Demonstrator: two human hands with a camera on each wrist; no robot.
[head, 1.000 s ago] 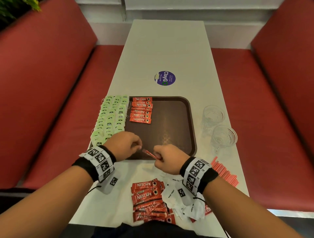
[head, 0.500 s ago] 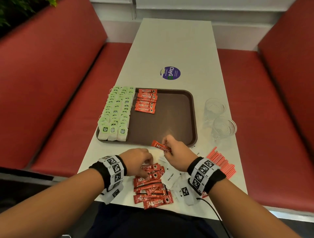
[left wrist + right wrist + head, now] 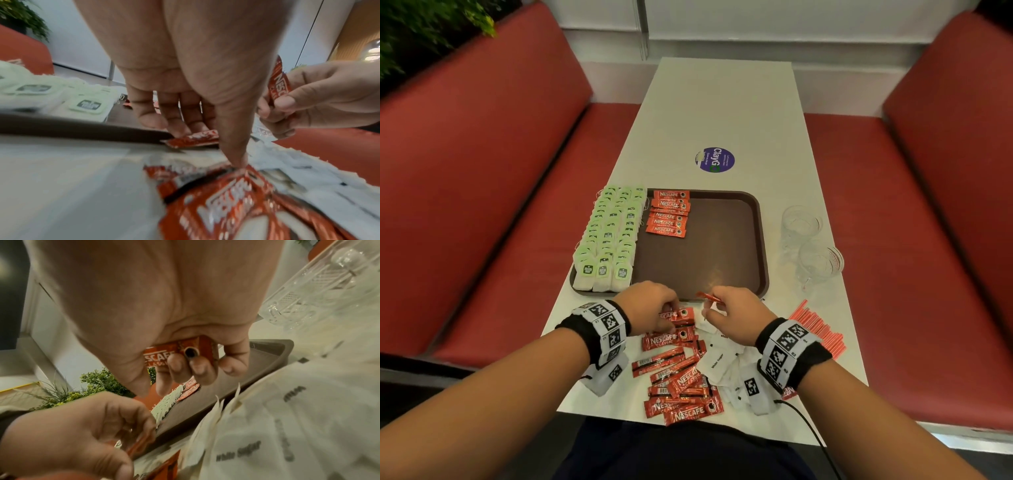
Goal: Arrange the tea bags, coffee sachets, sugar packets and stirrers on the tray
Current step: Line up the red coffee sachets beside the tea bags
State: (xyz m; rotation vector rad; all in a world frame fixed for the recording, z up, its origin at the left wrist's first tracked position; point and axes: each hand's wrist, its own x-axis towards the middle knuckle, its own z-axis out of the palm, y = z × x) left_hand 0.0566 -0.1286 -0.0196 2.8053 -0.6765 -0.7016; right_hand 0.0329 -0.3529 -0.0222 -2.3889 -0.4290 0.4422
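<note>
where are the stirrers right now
In the head view the red stirrers lie on the table, right of the right hand, off the tray.

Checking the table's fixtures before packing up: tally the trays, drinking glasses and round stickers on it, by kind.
Tray: 1
Drinking glasses: 2
Round sticker: 1
Total: 4

Red coffee sachets (image 3: 677, 380), loose and on tray: printed "NESCAFE CLASSIC". White sugar packets (image 3: 717, 361): printed "White Sugar". Round purple sticker (image 3: 714, 160) on surface: read "ClayG"; smaller lettering illegible. Green tea bag tags (image 3: 602, 270): print unreadable.
</note>
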